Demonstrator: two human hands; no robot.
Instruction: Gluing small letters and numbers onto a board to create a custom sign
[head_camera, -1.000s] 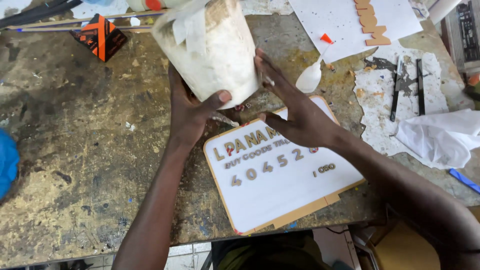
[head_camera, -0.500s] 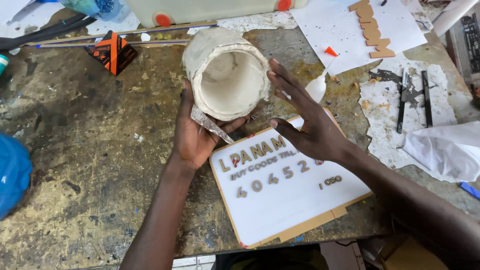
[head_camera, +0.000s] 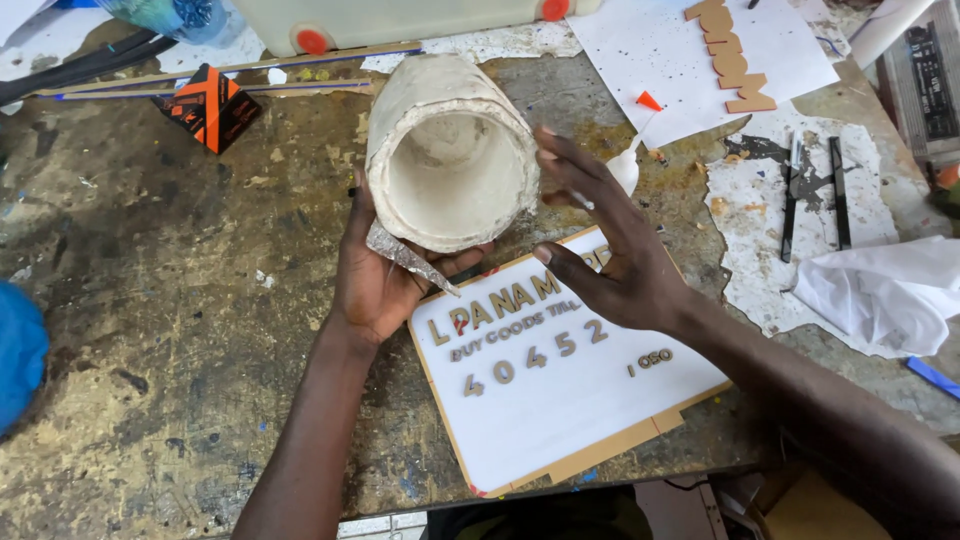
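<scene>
My left hand (head_camera: 375, 285) cradles a dirty white open-ended container (head_camera: 450, 150) from below, tipped so its hollow mouth faces me. A thin silvery shard (head_camera: 405, 258) lies across that hand's fingers under the rim. My right hand (head_camera: 610, 255) hovers just right of the container with fingers spread, holding nothing that I can see. Below both hands lies a white sign board (head_camera: 560, 390) with small wooden letters and digits glued in rows.
The worn workbench (head_camera: 170, 330) carries an orange-and-black box (head_camera: 210, 105), a sheet with cut wooden letters (head_camera: 730, 45), a white nozzle bottle with an orange cap (head_camera: 630, 160), dark hand tools (head_camera: 815, 190), a crumpled white cloth (head_camera: 880, 290) and a blue object (head_camera: 20, 355) at left.
The container has been tipped from upright to lying over, its opening now turned toward me. My right hand has come off its side and opened.
</scene>
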